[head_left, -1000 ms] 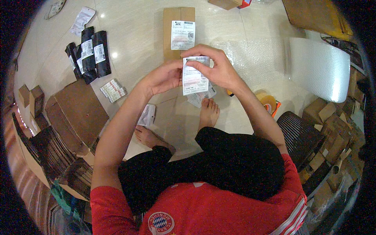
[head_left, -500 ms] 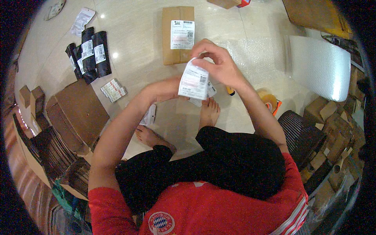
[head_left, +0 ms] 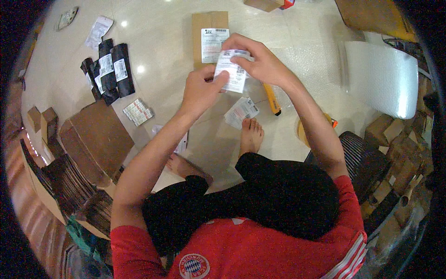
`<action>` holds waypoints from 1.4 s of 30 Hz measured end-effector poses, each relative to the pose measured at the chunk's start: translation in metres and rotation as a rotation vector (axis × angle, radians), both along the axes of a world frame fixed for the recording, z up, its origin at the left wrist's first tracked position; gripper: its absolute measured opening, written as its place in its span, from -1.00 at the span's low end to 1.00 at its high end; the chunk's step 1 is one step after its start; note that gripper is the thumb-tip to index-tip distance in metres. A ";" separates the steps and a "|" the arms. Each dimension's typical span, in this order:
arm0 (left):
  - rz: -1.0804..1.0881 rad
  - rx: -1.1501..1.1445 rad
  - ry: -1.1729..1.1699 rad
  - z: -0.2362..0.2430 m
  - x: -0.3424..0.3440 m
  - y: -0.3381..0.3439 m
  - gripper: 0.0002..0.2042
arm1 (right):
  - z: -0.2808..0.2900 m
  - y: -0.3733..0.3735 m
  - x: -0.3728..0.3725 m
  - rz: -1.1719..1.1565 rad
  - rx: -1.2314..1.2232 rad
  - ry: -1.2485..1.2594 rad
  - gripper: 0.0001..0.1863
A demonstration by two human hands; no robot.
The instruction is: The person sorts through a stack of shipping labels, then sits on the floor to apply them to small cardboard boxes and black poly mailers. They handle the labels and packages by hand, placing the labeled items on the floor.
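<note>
Head view: the left hand [head_left: 202, 90] and right hand [head_left: 257, 58] both pinch a white label [head_left: 236, 78] near a cardboard box [head_left: 210, 20].

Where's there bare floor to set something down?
One patch lies between the black parcels, the labelled cardboard box and the left hand; another between the forward foot, the yellow cutter and the tape roll. It's crowded at left with stacked cardboard, at right with a cardboard pile.

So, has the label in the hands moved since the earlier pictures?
Yes: judged against the box, the held label has moved up the picture, toward that box.
</note>
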State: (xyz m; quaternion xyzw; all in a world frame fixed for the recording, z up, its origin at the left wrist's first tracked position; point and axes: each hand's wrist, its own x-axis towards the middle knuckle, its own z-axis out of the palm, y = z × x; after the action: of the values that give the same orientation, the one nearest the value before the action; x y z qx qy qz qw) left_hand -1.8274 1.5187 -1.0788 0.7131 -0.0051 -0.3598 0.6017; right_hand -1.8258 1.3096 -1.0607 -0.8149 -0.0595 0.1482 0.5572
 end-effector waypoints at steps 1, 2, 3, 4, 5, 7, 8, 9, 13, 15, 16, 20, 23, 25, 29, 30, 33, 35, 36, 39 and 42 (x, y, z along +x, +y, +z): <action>0.028 0.012 -0.001 -0.001 0.002 0.000 -0.69 | -0.001 0.002 0.006 0.012 -0.012 -0.027 -0.68; 0.056 0.027 -0.001 -0.003 0.004 -0.001 -0.69 | -0.001 0.004 0.011 0.024 -0.025 -0.053 -0.68; 0.063 0.005 0.011 -0.005 0.007 -0.001 -0.68 | -0.002 0.007 0.014 0.011 -0.037 -0.097 -0.66; 0.070 -0.011 0.025 -0.008 0.009 -0.001 -0.68 | -0.003 0.008 0.017 -0.012 -0.064 -0.053 -0.64; 0.077 -0.021 0.039 -0.010 0.011 -0.001 -0.67 | -0.003 0.009 0.020 -0.035 -0.089 -0.011 -0.62; 0.080 0.001 0.038 -0.013 0.015 -0.001 -0.67 | -0.005 0.011 0.025 -0.072 -0.077 0.008 -0.59; 0.079 0.018 0.039 -0.013 0.017 -0.001 -0.66 | -0.007 0.012 0.027 -0.088 -0.040 -0.018 -0.57; 0.077 0.023 0.022 -0.013 0.019 -0.001 -0.66 | -0.009 0.012 0.030 -0.105 -0.005 -0.045 -0.55; 0.060 0.097 -0.003 -0.013 0.032 0.001 -0.65 | -0.021 0.005 0.039 -0.183 -0.058 -0.132 -0.55; 0.079 0.118 0.032 -0.014 0.038 0.001 -0.65 | -0.028 -0.004 0.047 -0.357 0.010 -0.187 -0.57; 0.104 0.111 0.066 -0.015 0.040 0.002 -0.65 | -0.030 -0.013 0.052 -0.345 0.011 -0.157 -0.52; 0.118 0.111 0.106 -0.020 0.046 0.000 -0.65 | -0.037 -0.049 0.064 -0.263 -0.009 -0.128 -0.41; 0.109 0.104 0.106 -0.023 0.047 -0.002 -0.65 | -0.048 -0.040 0.053 -0.363 -0.133 -0.214 -0.57; 0.102 0.123 0.117 -0.024 0.048 -0.004 -0.65 | -0.053 -0.032 0.046 -0.359 -0.162 -0.149 -0.57; 0.105 0.138 0.153 -0.026 0.051 -0.007 -0.65 | -0.054 -0.023 0.041 -0.296 -0.168 -0.197 -0.52; 0.105 0.139 0.152 -0.026 0.052 -0.007 -0.65 | -0.053 -0.023 0.041 -0.269 -0.218 -0.266 -0.50; 0.111 0.141 0.156 -0.027 0.052 -0.009 -0.66 | -0.053 -0.022 0.040 -0.196 -0.346 -0.389 -0.46; 0.122 0.146 0.166 -0.027 0.052 -0.009 -0.67 | -0.055 -0.019 0.039 -0.158 -0.408 -0.419 -0.45; 0.126 0.139 0.167 -0.026 0.052 -0.008 -0.67 | -0.057 -0.017 0.039 -0.143 -0.432 -0.421 -0.45; 0.136 0.134 0.165 -0.026 0.051 -0.007 -0.67 | -0.060 -0.015 0.038 -0.128 -0.466 -0.435 -0.46; 0.142 0.132 0.173 -0.026 0.052 -0.006 -0.67 | -0.059 -0.014 0.038 -0.125 -0.468 -0.434 -0.46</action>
State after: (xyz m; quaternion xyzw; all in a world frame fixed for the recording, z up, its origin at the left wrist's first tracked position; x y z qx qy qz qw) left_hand -1.7757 1.5126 -1.1049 0.7161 0.1212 -0.3759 0.5755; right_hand -1.7877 1.2952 -1.1201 -0.9355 -0.0909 -0.0539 0.3371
